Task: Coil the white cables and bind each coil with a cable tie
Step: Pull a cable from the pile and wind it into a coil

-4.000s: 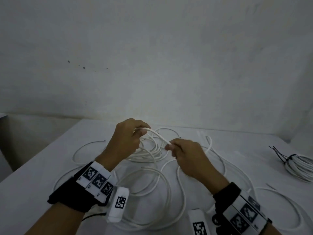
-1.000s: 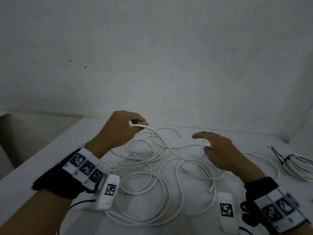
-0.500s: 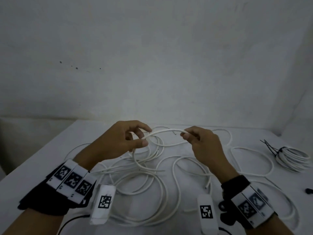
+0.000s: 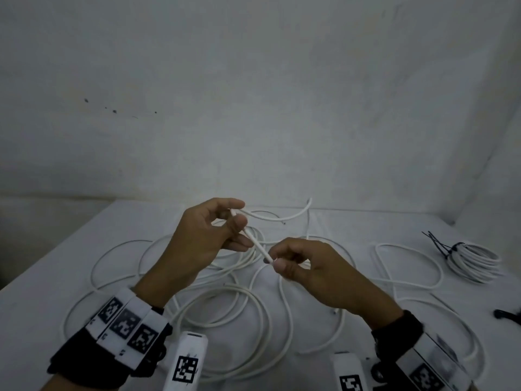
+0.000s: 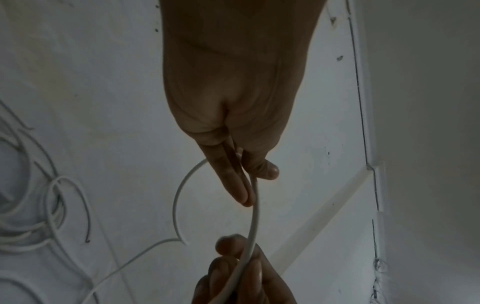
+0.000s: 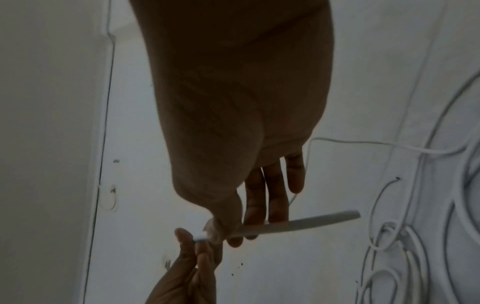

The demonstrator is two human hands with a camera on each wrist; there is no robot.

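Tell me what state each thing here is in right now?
Left hand: pinches the white cable.
Right hand: pinches the same cable.
White cable: stretched between both hands, rest loose on the table.
Bound coil: coiled, black tie on it.
Loose cables: uncoiled, unbound.

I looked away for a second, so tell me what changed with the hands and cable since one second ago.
The right hand, then open above the table with nothing in it, has come in and now pinches the white cable. The left hand still grips that cable, now with a short taut stretch running between the two hands. The bound coil at the table's right and the loose loops stayed put.
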